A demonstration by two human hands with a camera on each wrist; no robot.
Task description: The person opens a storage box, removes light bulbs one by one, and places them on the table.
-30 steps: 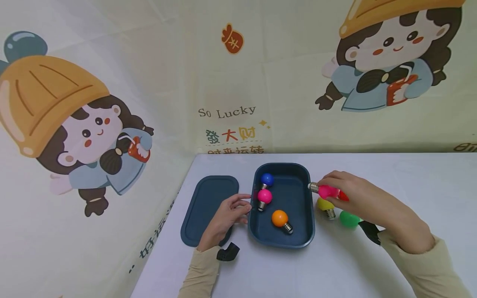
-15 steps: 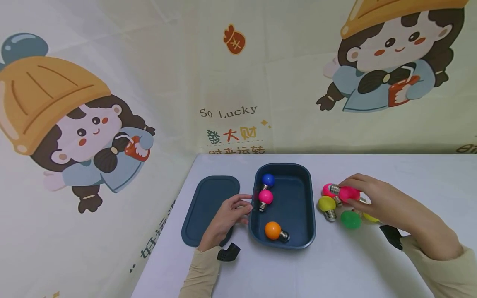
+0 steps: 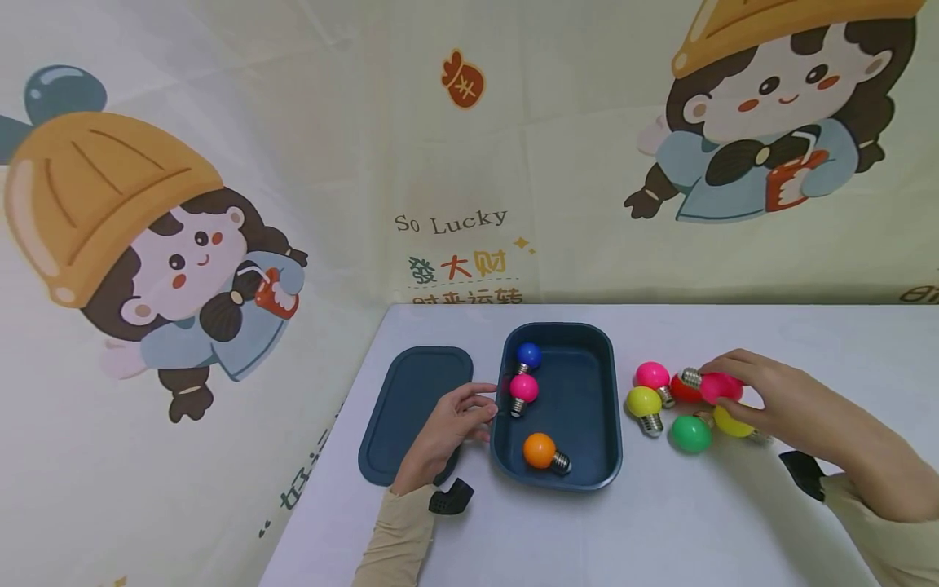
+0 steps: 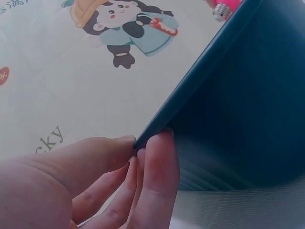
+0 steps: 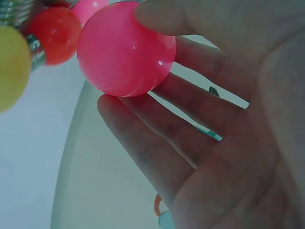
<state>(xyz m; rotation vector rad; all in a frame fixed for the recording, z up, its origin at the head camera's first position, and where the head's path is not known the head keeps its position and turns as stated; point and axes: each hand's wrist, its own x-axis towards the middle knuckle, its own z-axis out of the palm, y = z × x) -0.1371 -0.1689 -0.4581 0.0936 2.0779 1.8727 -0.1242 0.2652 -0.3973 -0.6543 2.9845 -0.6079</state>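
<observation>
The left hand [image 3: 447,428] pinches the left rim of the dark blue tray [image 3: 587,481], steadying it on the white counter [image 3: 660,530], while the right hand [image 3: 778,399] holds a pink bulb [image 3: 719,387] in a fingertip grip above loose bulbs right of the tray.

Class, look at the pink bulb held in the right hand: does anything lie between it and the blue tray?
Yes. Another pink bulb and a yellow bulb lie on the table between the held pink bulb and the tray; its near wall also rises there.

white table [image 3: 660,530]; tray [image 3: 612,408], lid [image 3: 411,408], bulbs [image 3: 645,401]
</observation>
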